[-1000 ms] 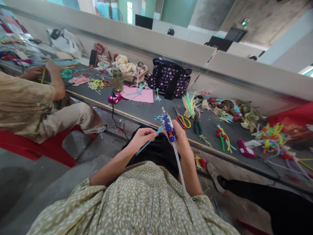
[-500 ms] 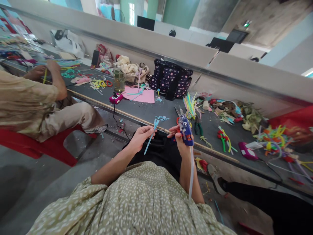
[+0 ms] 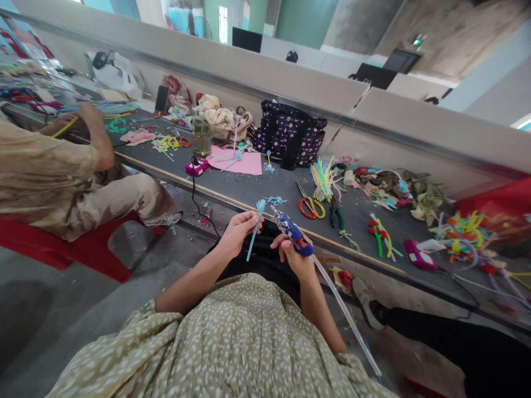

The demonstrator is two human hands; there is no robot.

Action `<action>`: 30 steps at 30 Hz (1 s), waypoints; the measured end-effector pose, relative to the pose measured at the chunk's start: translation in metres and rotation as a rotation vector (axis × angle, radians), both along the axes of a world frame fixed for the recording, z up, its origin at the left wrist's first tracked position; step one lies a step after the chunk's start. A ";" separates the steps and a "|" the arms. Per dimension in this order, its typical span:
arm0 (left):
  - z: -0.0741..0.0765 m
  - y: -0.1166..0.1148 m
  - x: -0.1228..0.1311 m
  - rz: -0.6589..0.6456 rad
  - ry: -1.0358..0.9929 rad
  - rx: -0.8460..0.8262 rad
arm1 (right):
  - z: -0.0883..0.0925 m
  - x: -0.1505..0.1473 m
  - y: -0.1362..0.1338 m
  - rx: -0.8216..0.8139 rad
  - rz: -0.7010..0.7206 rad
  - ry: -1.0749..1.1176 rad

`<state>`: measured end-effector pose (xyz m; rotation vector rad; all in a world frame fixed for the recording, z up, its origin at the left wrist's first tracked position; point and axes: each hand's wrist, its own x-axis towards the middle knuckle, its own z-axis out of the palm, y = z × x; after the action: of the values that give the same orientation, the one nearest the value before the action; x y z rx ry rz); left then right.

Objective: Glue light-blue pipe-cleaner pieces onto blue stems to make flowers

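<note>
My left hand (image 3: 243,231) pinches a blue pipe cleaner stem (image 3: 253,241) whose top spreads into a small tuft of short blue pieces. In my right hand (image 3: 296,255) is a blue hot glue gun (image 3: 291,232), with a long translucent glue stick (image 3: 346,312) coming out of its back. The nozzle points up and left, close to the blue tuft but seemingly apart from it. Just beyond both hands, a small heap of cut blue pieces (image 3: 275,200) lies on the dark table (image 3: 232,190).
Scissors (image 3: 312,208) with red and yellow handles and green-handled pliers (image 3: 336,214) lie to the right, near a bundle of coloured pipe cleaners (image 3: 324,179). A pink sheet (image 3: 244,165), a magenta box (image 3: 197,166) and a dotted bag (image 3: 290,132) stand behind. A co-worker (image 3: 53,160) sits left.
My right hand has swung the glue gun down and left, its nozzle now near the blue tuft. The scissors are uncovered. My left hand has barely moved; the stem stands slightly steeper.
</note>
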<state>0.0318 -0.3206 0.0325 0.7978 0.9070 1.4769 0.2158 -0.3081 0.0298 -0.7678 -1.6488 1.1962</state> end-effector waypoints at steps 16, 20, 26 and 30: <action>0.006 -0.005 0.003 -0.051 0.044 -0.007 | 0.000 -0.003 0.004 0.124 -0.174 -0.089; 0.005 -0.007 0.005 -0.091 0.135 0.024 | 0.010 -0.005 0.015 0.160 -0.315 -0.087; 0.008 -0.010 0.008 -0.112 0.319 0.085 | 0.022 -0.008 0.021 0.265 -0.305 -0.087; 0.009 -0.011 0.008 -0.099 0.404 0.103 | 0.022 -0.007 0.021 0.282 -0.299 -0.113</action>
<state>0.0397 -0.3313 0.0414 1.2295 1.0776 1.3054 0.2089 -0.2868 0.0522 -0.8765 -1.6783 0.7049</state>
